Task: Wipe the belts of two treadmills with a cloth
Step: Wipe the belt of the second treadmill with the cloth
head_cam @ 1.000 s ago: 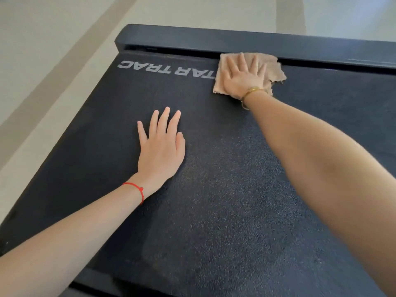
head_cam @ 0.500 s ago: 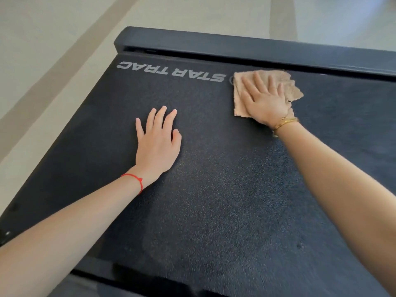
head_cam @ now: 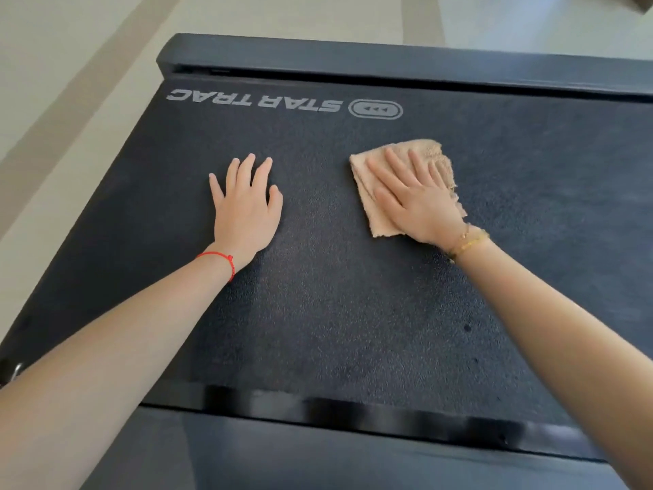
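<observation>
We note the cloth point(head_cam: 395, 178), tan and folded, lying flat on the belt point(head_cam: 335, 295) right of centre, pinned under the right hand point(head_cam: 413, 196), whose fingers are spread straight and press down without curling. We judge it soft, light and limp, prone to bunching on the pebbled rubber, so a flat palm across its middle looks like the best hold. The left hand point(head_cam: 245, 203) rests open and flat on the belt, holding nothing; the STAR TRAC lettering point(head_cam: 254, 99) sits by the far edge.
</observation>
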`<state>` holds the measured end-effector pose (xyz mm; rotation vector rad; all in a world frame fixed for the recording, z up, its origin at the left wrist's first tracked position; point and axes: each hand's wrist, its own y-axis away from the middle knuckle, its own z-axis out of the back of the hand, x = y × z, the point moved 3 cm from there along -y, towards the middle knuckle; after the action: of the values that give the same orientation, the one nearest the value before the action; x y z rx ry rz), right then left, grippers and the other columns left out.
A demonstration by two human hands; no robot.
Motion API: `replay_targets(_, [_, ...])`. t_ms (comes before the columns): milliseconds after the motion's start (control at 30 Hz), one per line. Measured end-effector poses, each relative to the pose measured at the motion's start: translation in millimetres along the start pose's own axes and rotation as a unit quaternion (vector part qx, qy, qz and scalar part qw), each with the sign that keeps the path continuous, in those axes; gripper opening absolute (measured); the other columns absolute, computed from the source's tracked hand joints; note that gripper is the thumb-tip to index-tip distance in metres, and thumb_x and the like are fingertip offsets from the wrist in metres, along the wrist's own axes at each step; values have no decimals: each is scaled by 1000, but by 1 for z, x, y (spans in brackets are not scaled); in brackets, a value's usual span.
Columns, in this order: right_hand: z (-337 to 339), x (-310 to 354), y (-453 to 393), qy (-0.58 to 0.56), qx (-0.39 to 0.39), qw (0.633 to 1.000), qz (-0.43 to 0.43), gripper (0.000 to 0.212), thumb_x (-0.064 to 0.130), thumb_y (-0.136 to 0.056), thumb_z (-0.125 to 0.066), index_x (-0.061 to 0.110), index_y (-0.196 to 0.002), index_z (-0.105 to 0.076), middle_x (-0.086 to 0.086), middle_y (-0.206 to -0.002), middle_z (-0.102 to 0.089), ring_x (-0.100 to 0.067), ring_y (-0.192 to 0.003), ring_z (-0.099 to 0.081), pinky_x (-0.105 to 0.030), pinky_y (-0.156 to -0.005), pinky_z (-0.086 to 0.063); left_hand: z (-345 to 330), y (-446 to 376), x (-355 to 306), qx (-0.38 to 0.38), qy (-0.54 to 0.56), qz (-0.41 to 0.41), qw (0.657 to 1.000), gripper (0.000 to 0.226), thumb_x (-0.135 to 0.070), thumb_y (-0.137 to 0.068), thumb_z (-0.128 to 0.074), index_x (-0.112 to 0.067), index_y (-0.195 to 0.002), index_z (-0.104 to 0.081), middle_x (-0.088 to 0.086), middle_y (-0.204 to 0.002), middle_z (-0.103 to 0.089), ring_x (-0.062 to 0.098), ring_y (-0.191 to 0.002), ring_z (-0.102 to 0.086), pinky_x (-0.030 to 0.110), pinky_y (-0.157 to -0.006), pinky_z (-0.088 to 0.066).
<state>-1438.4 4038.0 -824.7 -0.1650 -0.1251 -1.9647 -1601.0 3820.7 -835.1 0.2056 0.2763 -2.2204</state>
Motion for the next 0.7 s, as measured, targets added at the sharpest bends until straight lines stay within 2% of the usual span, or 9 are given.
replay_targets(33, [-1, 4, 0, -5, -2, 1000, -27, 51, 49, -106, -20, 43, -156, -11, 10, -166, -4, -31, -153, 3, -51, -121, 3, 1, 0, -1, 1, 2, -2, 1000, 51, -32, -105, -30, -21, -154, -27, 5, -162, -21, 25, -152, -10, 60, -121, -4])
replay_targets(100, [-4, 21, 13, 1, -1, 1000, -26, 52, 49, -106, -18, 42, -156, -10, 9, -166, -2, -33, -152, 5, -52, -122, 4, 2, 2, -4, 5, 5, -7, 1000, 51, -30, -105, -30, -21, -155, -27, 5, -162, -21, 26, -151, -11, 60, -120, -5])
replay_targets(333, [-16, 88, 127, 39, 34, 987, 151, 53, 49, -105, -15, 40, -157, -9, 9, -166, -2, -30, -153, 9, -49, -123, 4, 2, 17, -15, 25, 23, -9, 999, 52, -31, -104, -31, -23, -155, -25, 4, -164, -17, 29, -152, -5, 62, -119, -2])
replay_targets(433, [-13, 73, 147, 16, 32, 985, 166, 52, 51, -105, -20, 41, -156, -13, 12, -166, -4, -24, -153, 7, -45, -124, 4, -1, 35, -27, 32, 22, -36, 999, 54, -33, -103, -32, -24, -156, -24, 4, -164, -16, 29, -152, -4, 64, -118, -1])
replay_targets(500, [-9, 52, 136, 19, 27, 991, 127, 52, 50, -105, -22, 41, -156, -15, 12, -166, -5, -25, -153, 5, -47, -123, 2, -2, 45, -33, 32, 14, -48, 998, 54, -33, -103, -32, -24, -156, -23, 4, -164, -16, 29, -152, -5, 65, -118, -2])
replay_targets(600, [0, 24, 96, 13, 16, 1000, 2, 52, 48, -105, -22, 42, -156, -13, 10, -166, -4, -29, -153, 5, -50, -122, 1, -4, 52, -36, 31, 2, -48, 998, 55, -35, -104, -30, -25, -157, -20, 3, -164, -15, 28, -152, -4, 64, -119, -3])
replay_targets(700, [-1, 25, 79, 8, 6, 997, -77, 52, 48, -105, -20, 42, -156, -11, 10, -166, -2, -32, -153, 5, -52, -122, 3, -5, 52, -37, 33, -5, -43, 999, 55, -36, -104, -27, -26, -157, -18, 3, -165, -14, 27, -153, -4, 63, -119, -2])
